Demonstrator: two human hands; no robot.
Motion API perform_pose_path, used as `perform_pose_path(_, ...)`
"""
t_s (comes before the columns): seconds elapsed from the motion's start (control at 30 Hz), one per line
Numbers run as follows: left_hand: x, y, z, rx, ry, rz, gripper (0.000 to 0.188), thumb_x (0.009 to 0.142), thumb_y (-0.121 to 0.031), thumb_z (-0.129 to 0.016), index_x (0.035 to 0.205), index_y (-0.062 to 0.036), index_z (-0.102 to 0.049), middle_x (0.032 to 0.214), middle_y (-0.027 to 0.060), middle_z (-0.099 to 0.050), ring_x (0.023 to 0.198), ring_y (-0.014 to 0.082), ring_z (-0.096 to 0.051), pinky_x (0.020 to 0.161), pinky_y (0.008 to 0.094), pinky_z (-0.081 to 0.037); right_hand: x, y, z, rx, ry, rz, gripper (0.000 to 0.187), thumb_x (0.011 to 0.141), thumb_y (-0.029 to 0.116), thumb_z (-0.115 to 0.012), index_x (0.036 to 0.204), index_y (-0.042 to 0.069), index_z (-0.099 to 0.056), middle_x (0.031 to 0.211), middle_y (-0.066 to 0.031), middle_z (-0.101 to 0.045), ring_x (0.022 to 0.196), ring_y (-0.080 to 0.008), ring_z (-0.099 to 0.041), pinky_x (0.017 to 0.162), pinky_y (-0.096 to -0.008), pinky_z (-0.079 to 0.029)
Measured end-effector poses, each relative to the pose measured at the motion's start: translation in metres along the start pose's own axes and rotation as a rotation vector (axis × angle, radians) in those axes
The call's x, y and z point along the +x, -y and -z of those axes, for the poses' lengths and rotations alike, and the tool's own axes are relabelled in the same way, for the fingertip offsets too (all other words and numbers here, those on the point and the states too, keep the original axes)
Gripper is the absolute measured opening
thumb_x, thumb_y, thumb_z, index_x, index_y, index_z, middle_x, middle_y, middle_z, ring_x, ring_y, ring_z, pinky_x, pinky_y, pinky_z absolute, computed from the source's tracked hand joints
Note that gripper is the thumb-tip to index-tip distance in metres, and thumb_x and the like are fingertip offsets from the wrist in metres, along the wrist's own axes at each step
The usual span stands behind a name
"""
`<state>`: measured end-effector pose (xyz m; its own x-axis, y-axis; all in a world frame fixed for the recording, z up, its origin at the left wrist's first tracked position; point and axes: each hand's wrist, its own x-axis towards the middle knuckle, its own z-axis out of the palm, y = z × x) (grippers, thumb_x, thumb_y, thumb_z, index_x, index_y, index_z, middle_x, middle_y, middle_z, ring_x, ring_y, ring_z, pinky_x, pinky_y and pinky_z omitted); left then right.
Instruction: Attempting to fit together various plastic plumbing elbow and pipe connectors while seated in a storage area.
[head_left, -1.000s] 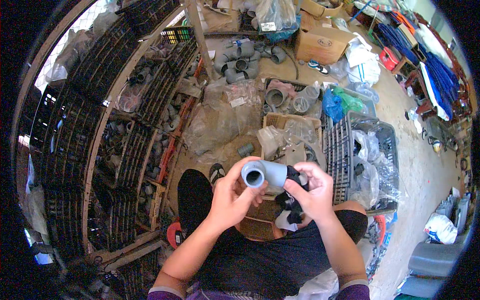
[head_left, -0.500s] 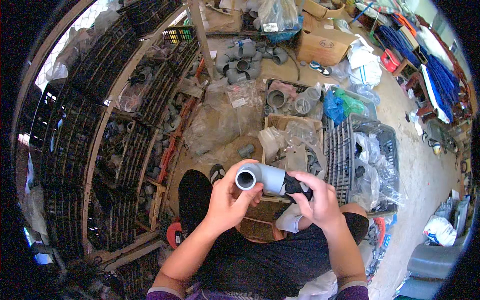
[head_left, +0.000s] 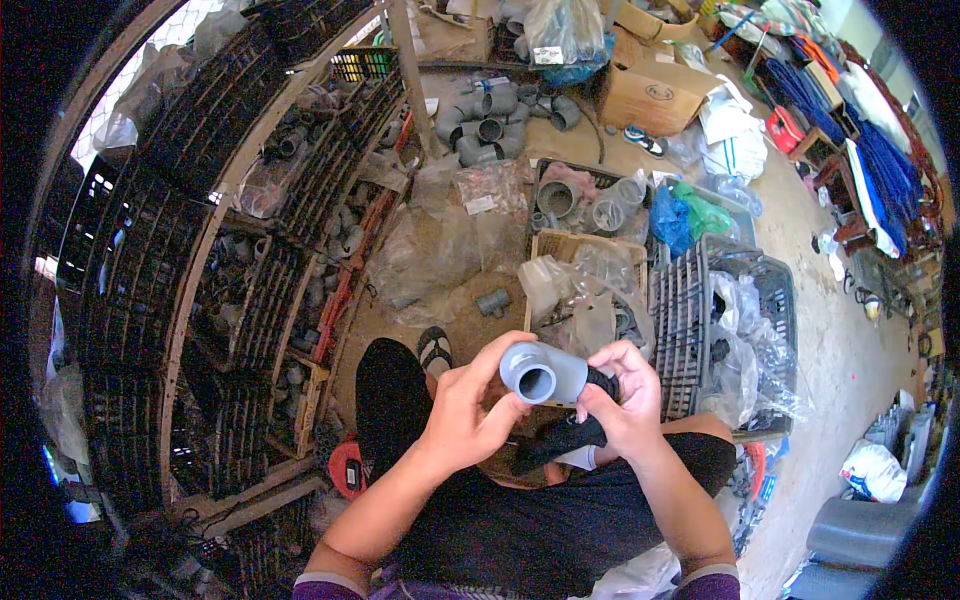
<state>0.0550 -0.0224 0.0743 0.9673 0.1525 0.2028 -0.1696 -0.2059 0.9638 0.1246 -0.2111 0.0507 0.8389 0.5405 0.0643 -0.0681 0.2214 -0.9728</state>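
- Curving along the nine o'clock side, dark wire-mesh shelving (head_left: 150, 300) holds grey pipe fittings.
- At three o'clock sits a grey slotted plastic crate (head_left: 700, 300), full of crinkled clear bags.
- Bare concrete floor (head_left: 850, 330) opens beyond it.
- Left hand (head_left: 470, 415) and right hand (head_left: 625, 400) both grip a smooth grey plastic pipe fitting (head_left: 545, 372), centre frame above the lap.
- Its round mouth has tipped toward six o'clock since a second ago.

- Dusty concrete floor (head_left: 850, 330): the things are carried by it.
- Grey pipe fittings (head_left: 490, 125): heaped near a cardboard box (head_left: 655, 95).
- Clear plastic bags (head_left: 440, 250): spread flat on the floor.
- Grey plastic crate (head_left: 700, 310): set beside a woven basket (head_left: 565, 250).
- Single grey fitting (head_left: 492, 301): laid apart.
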Motion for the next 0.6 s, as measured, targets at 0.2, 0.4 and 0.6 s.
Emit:
perform_pose_path(0.2,0.001,0.004,0.005,-0.028,0.093,0.125,0.054,0.081,-0.008,-0.066,0.13,0.0008,-0.045,0.097,0.0092,-0.064,0.083,0.0128,-0.062,0.072,0.0274,-0.051,0.006,0.003,-0.001,0.08,-0.065,-0.057,0.03,0.083,0.001,-0.067,0.107,-0.001,-0.05,0.095,-0.0081,-0.055,0.068,-0.0103,-0.057,0.062,-0.0223,-0.049)
perform_pose_path(0.4,0.004,0.008,0.016,-0.413,0.212,0.279,0.056,0.091,-0.016,-0.058,0.14,-0.0012,-0.035,0.105,0.0104,-0.061,0.086,0.0138,-0.061,0.074,0.0273,-0.053,0.009,0.009,-0.001,-0.136,-0.2,0.049,0.033,0.078,-0.001,-0.07,0.105,0.0,-0.053,0.098,-0.0072,-0.059,0.09,-0.0119,-0.058,0.081,-0.0257,-0.047)
perform_pose_path(0.6,0.001,0.004,0.021,-0.486,0.247,0.374,0.051,0.094,-0.008,-0.048,0.142,-0.0022,-0.031,0.104,0.0112,-0.058,0.085,0.0188,-0.062,0.075,0.0324,-0.055,0.007,0.011,-0.001,-0.322,-0.04,0.126,0.041,0.074,0.004,-0.075,0.11,0.002,-0.055,0.103,-0.0075,-0.061,0.099,-0.0144,-0.057,0.089,-0.0293,-0.044)
